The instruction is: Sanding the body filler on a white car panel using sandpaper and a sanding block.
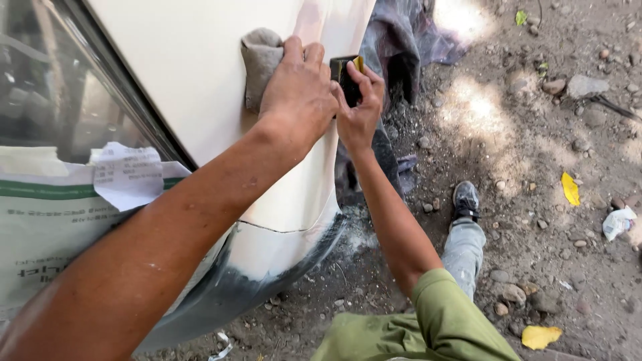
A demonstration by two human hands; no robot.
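Observation:
My left hand [297,90] presses a grey cloth [259,61] flat against the cream-white car body panel [194,67]. Right beside it, my right hand [360,107] pinches a small black block with a yellow edge [347,72] against the panel's edge. The two hands touch each other at the thumbs. Part of the block is hidden behind my fingers. My right arm wears a green sleeve [441,321].
A car window [60,87] at the left has paper masking [47,214] below it. A dark sheet [401,40] hangs by the panel. My leg and grey shoe [465,199] rest on dirt ground [548,154] strewn with stones and yellow leaves.

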